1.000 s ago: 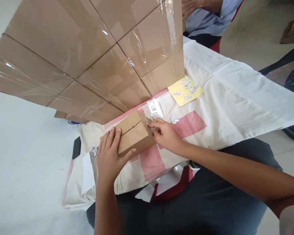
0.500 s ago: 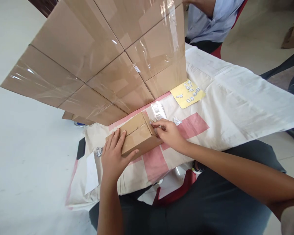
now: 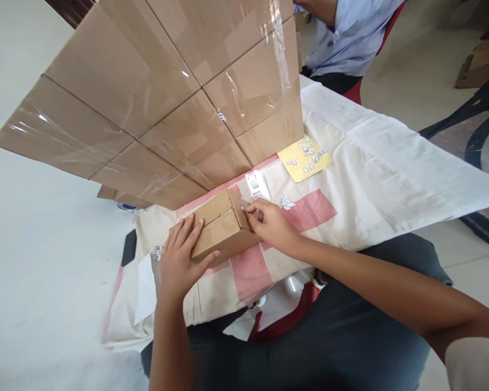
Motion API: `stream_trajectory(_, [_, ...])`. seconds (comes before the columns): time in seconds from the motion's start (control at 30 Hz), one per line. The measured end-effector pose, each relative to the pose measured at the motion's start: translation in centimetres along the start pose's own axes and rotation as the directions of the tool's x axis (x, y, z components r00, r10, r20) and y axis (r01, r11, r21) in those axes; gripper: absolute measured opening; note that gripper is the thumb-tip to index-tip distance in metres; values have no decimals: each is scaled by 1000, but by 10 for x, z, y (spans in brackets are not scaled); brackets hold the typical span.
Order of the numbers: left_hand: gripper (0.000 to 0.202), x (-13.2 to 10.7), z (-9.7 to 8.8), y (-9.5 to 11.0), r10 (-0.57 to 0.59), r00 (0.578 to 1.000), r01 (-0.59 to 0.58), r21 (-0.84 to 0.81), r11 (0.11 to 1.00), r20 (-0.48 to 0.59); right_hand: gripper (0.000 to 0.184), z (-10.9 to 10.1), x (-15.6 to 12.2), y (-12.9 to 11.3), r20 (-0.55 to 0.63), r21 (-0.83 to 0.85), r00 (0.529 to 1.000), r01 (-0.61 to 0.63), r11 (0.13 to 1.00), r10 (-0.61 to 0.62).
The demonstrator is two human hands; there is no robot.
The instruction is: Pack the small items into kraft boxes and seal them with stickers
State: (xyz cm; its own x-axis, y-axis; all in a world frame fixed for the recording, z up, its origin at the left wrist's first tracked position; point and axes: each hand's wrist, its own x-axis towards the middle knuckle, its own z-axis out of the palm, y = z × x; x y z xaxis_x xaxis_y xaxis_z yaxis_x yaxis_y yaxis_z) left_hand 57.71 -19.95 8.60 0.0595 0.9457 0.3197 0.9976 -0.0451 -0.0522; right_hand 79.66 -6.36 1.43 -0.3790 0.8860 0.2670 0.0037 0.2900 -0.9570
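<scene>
A small cardboard box (image 3: 218, 231) lies on the cloth-covered table in front of me. My left hand (image 3: 179, 258) rests on its left end, fingers spread over the top and thumb along the near side. At the right end, my right hand (image 3: 269, 222) is closed in a pinch, fingertips against the end face; whatever they hold is too small to make out. Just beyond that hand stands a white tape dispenser (image 3: 258, 185). Several small white labels (image 3: 287, 203) lie in a little pile to its right.
Large taped cardboard boxes (image 3: 179, 108) form a wall behind the work area. A yellow sheet (image 3: 297, 172) carries several small stickers. At left are a black phone-like object (image 3: 129, 247), white paper (image 3: 145, 290) and small crumpled bits (image 3: 158, 253). Another person's sleeve (image 3: 344, 38) shows at the back right.
The whole view has shifted slightly to the left. Both hands keep nearly the same places on the box, the right still pinching at its end.
</scene>
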Motion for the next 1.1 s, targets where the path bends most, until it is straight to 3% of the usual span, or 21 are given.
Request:
stream_trajectory(0.17, [78, -1, -1, -2, 1, 1000, -1, 1, 1000, -1, 12, -18, 18, 3, -51, -49, 993, 103, 993, -106])
stream_trajectory(0.27, [77, 0, 0, 0, 3, 1000, -3, 7, 1000, -12, 17, -49, 39, 5, -134, -181, 977, 139, 974, -164])
stream_trajectory(0.33, [76, 0, 1, 1, -5, 1000, 5, 5, 1000, -19, 22, -76, 55, 8, -194, -326, 966, 99, 940, -169])
stream_trajectory(0.5, [76, -1, 2, 2, -22, 1000, 22, 10, 1000, -17, 39, -126, 86, 25, -246, -601, 969, -163, 782, 13])
stream_trajectory(0.6, [76, -1, 2, 2, -19, 1000, 19, 7, 1000, -16, 48, -135, 93, 32, -212, -694, 965, -259, 672, 152])
stream_trajectory(0.67, [77, -1, 1, 2, -24, 1000, 24, 2, 1000, -18, 43, -137, 92, 29, -194, -749, 966, -260, 609, 173])
stream_trajectory(0.73, [77, -1, 0, 2, -27, 999, 27, -5, 1000, -20, 35, -136, 86, 21, -97, -795, 980, -182, 578, 175])
stream_trajectory(0.8, [76, -1, 0, 2, -30, 999, 30, -9, 1000, -21, 33, -134, 78, 12, 110, -802, 969, -45, 596, 221])
stream_trajectory(0.9, [76, -1, -1, 3, -38, 999, 38, -11, 999, -21, 39, -126, 65, 7, 378, -762, 876, 110, 638, 301])
stream_trajectory(0.97, [76, -1, -1, 3, -47, 999, 46, -15, 999, -21, 35, -120, 61, 10, 418, -759, 864, 162, 630, 281])
stream_trajectory(1.03, [77, -2, -1, 4, -51, 998, 51, -23, 998, -24, 24, -117, 61, 15, 418, -749, 884, 202, 631, 212])
stream_trajectory(1.1, [77, -2, 0, 4, -54, 998, 53, -27, 998, -27, 21, -118, 64, 18, 416, -703, 895, 206, 681, 158])
